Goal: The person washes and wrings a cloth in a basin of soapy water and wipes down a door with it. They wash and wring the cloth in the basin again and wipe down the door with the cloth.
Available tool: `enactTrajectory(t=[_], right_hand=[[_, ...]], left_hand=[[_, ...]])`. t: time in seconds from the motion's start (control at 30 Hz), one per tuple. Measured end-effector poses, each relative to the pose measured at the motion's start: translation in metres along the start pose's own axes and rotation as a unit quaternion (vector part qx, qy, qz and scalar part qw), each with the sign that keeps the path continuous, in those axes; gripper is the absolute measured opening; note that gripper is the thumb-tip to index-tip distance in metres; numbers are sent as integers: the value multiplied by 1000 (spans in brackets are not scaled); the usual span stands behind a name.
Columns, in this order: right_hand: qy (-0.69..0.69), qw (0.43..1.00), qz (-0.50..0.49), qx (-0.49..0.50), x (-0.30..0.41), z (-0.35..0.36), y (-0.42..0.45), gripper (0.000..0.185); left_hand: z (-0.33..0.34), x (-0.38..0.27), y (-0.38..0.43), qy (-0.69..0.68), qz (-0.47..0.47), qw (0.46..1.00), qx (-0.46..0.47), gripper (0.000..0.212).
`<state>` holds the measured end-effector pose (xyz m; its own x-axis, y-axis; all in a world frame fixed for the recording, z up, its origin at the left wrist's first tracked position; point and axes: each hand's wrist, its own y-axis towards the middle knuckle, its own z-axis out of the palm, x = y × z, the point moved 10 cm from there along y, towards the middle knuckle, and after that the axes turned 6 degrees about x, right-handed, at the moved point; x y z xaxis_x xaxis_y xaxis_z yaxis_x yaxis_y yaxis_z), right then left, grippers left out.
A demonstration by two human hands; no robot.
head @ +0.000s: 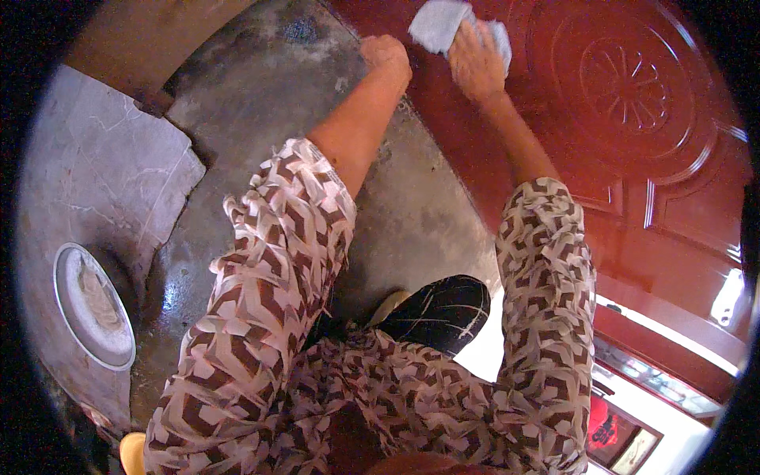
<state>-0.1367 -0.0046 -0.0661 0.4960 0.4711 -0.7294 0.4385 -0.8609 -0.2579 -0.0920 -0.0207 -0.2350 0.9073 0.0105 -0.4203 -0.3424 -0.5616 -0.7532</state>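
My right hand (478, 62) presses a folded light grey cloth (439, 27) against the lower part of a dark red panelled door (534, 119), near the top of the view. The door bears a round carved flower pattern (632, 89). To the left, my left hand (387, 54) is at the door's edge, its fingers curled; whether it grips that edge cannot be made out. Both arms reach forward in patterned sleeves. Under them lies a stained grey concrete floor (415, 208).
A metal basin (95, 306) with whitish, sudsy water and a cloth in it stands at the left, on broken-edged grey flooring (107, 160). My knee (442, 312) in dark trousers is below the hands. A yellow object (132, 452) shows at the bottom left.
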Motion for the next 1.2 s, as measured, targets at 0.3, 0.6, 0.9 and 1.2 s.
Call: enactTrajectory(t=[0.3,0.6,0.9,1.2], right_hand=[[233,920,-114,292,63,161,-260,40],[125,889,-194,397,59,112,-380,42],[180,919,-158,314,77,96,-208,44],[207,933,-62,287,140,259,-68,47]], left_hand=[[-9,-59,-9,84,-2,996,-31,27],[-9,-98,-17,-772,100,624,63,63],[-37,-137,-27,-784,169,586,113,64],[-65,-190,-66,-783,176,560,206,71]])
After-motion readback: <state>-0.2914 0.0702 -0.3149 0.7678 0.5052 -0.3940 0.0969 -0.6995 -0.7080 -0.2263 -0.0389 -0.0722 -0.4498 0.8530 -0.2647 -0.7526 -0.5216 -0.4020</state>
